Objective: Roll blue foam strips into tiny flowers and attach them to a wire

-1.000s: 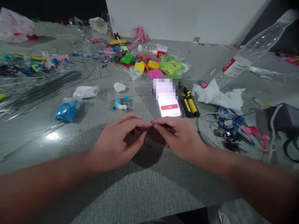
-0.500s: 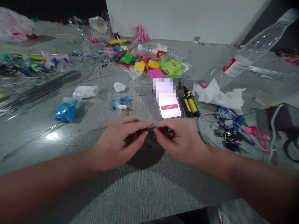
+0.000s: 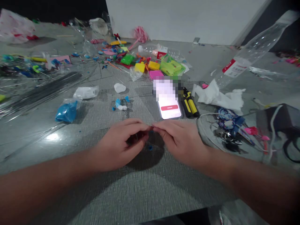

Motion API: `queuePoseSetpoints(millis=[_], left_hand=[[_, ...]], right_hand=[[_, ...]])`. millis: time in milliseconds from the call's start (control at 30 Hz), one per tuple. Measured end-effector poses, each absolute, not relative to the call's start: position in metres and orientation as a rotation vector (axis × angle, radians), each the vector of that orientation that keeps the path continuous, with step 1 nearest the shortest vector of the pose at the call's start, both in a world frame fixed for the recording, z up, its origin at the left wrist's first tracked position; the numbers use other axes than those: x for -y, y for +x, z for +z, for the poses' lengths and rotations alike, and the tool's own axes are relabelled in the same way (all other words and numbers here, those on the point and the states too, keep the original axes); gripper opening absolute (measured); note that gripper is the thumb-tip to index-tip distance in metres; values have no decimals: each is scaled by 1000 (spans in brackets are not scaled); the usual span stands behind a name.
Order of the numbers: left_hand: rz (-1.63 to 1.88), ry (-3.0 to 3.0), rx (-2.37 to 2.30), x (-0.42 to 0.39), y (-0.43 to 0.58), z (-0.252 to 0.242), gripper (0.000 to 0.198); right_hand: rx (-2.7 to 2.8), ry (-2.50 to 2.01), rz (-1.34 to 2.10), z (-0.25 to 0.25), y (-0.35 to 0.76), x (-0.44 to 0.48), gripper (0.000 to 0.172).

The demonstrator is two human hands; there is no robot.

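My left hand [image 3: 119,145] and my right hand [image 3: 181,140] meet fingertip to fingertip just above the grey table [image 3: 145,190], near its front. Both hands are pinched shut on something tiny that I cannot make out. A small blue bead [image 3: 150,147] lies on the table in the shadow below the fingertips. A lit phone [image 3: 169,104] lies just beyond my right hand.
A blue-filled bag [image 3: 66,112] and thin rods [image 3: 39,90] lie left. Yellow-black markers [image 3: 191,103], crumpled tissue [image 3: 217,95], a tilted clear bottle [image 3: 253,47] and a tangle of cords and keys [image 3: 231,125] sit right. Colourful blocks [image 3: 150,65] crowd the back.
Both hands have stayed in place; the fingertips shifted slightly and remain pinched together. The small blue piece seen between the fingertips half a second ago is now hidden.
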State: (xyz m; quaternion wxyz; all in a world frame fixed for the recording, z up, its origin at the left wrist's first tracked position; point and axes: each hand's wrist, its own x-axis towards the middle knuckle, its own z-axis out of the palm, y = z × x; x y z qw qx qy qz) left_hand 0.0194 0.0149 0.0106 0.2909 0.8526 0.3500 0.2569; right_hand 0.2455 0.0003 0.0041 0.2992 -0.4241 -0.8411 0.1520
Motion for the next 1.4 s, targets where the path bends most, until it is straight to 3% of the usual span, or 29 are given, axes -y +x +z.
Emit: queuePoseSetpoints(millis=[133, 267, 467, 600, 733, 867, 1000, 1133, 1267, 1400], left_hand=[[723, 2172, -1035, -15, 19, 8, 19], [709, 2117, -1065, -17, 19, 8, 20], [639, 2129, -1097, -20, 20, 11, 22], [633, 2138, -1083, -20, 20, 11, 21], [590, 2153, -1090, -20, 21, 12, 22], [541, 2114, -1126, -20, 21, 14, 23], [502, 1999, -1086, -20, 21, 16, 25], [467, 1935, -1052, -20, 20, 15, 27], [476, 1915, -1024, -21, 20, 14, 26], [471, 1927, -1031, -21, 20, 14, 27]], right_hand=[[2131, -1286, 388, 8, 245, -2, 13], [2083, -1260, 501, 10, 244, -2, 21], [1980, -1282, 620, 12, 243, 0, 9], [2024, -1246, 697, 13, 242, 1, 20], [1967, -1244, 781, 12, 242, -1, 13], [1965, -1266, 851, 12, 241, -1, 27], [1956, -1236, 829, 14, 242, -1, 17], [1997, -1209, 788, 12, 243, 0, 22], [1933, -1137, 827, 9, 244, 1, 7], [1975, -1161, 836, 10, 244, 1, 19]])
